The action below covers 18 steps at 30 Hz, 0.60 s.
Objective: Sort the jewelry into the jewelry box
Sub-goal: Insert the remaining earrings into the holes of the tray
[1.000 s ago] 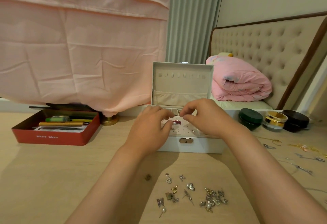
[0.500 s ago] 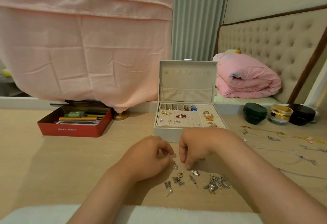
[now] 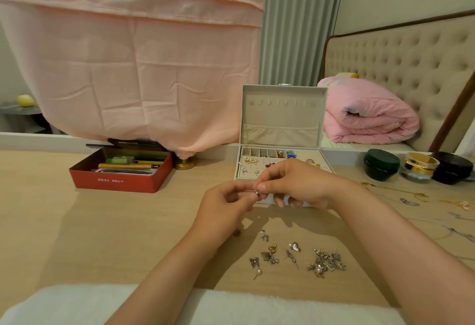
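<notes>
Left hand, right hand, apparent earring lifted

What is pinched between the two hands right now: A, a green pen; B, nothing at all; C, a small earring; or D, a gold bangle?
C: the left hand and the right hand meet fingertip to fingertip around a small earring, held above the table in front of the open jewelry box.
</notes>
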Available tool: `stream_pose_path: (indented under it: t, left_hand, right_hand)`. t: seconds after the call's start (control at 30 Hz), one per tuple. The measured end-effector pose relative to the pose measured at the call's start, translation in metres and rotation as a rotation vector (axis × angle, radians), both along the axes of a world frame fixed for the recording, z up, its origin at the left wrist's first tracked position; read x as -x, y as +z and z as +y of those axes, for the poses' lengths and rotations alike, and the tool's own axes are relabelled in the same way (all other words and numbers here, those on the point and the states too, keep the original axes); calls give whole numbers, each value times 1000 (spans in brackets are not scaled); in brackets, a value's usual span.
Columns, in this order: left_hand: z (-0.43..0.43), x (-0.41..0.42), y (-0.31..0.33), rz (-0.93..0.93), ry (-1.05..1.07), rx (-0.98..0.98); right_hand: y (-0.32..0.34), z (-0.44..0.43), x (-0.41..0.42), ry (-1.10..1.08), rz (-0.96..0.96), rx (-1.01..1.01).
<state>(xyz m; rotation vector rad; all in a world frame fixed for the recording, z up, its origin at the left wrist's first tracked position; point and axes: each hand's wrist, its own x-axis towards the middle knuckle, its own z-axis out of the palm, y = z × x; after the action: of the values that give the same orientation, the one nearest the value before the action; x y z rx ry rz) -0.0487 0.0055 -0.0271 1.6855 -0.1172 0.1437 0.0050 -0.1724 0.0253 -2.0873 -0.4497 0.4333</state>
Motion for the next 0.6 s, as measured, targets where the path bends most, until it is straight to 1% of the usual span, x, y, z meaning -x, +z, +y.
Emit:
stream_pose_path:
  t: [0.07,0.13,0.23,0.3,0.43,0.53,0.6]
  left_hand:
    - [-2,5,6,36,28,90]
    - [-2,6,9,65,45,136]
    - [1,5,12,136,82,167]
    - [2,4,14,151,104,171]
    - [4,1,20,45,127,99]
    - [4,-4,27,-74,84,39]
    - [1,-10,35,-87,49,41]
  right_hand:
    - [-1,2,0,-20,13,-48]
    - [-2,6,2,-44,-18,-78]
    - [-1,12,4,-73,-99,-170]
    - [1,15,6,-95,-139,-212]
    - [7,15,8,-67,-151,-228]
    - [10,11,5,-82,-141,-275]
    - [14,6,3,-117,-125,-325]
